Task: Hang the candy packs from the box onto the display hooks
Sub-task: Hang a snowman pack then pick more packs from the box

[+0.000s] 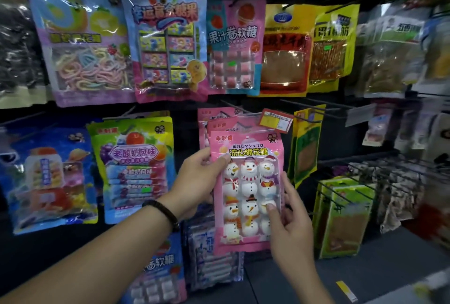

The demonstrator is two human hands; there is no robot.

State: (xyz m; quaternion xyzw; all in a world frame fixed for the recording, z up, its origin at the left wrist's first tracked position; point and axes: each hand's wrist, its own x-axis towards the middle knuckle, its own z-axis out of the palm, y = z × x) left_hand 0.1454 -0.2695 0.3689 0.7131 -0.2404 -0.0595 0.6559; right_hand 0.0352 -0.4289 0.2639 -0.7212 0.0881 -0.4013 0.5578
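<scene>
Pink and glossy, the candy pack (246,191) shows six white snowmen behind a clear window, upright just in front of similar packs (219,122) on a display hook (235,106). The left hand (198,182) pinches its upper left edge, the right hand (289,225) its lower right, thumbs in front.

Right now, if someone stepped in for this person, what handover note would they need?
Left hand: grips the left edge of the snowman candy pack.
Right hand: holds its lower right edge, thumb on the front.
The pack is upright, in front of the matching pink packs hanging behind the price tag.
Done: at least two matching packs hang there.
Left: this pack looks not yet hooked, so slide its top onto that hook. The box is out of view, so the remaining stock is unknown.
</scene>
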